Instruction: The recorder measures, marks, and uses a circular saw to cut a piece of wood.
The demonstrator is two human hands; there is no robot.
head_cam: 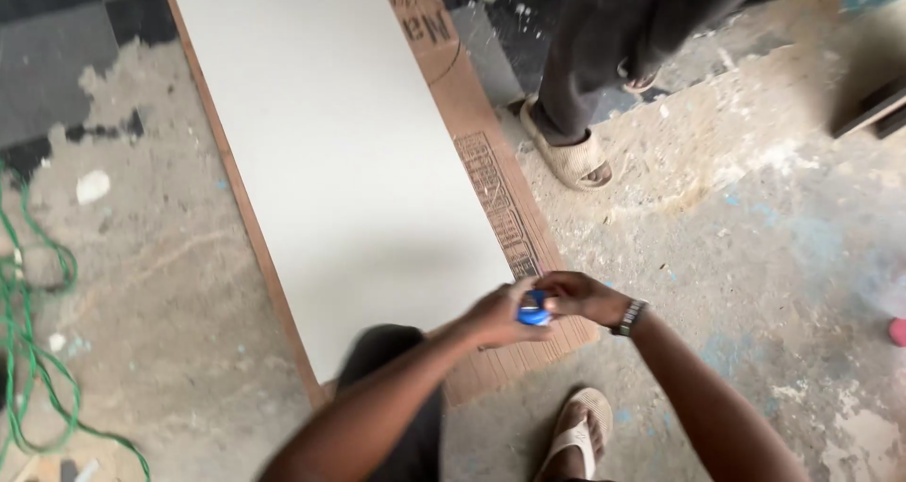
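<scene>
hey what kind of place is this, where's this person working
Probably a carpentry workshop or building site. A long white laminated board lies on a dusty, paint-spattered concrete floor, a green cable trails alongside, and both hands hold a small blue object.

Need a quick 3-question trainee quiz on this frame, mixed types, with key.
1. True or false: both hands meet on the small blue object.
2. Which wrist wears the watch: A left, B right?
3. The white panel lies on a ____ board.

Key: 1 true: left hand and right hand both grip it. 2 B. 3 brown.
</scene>
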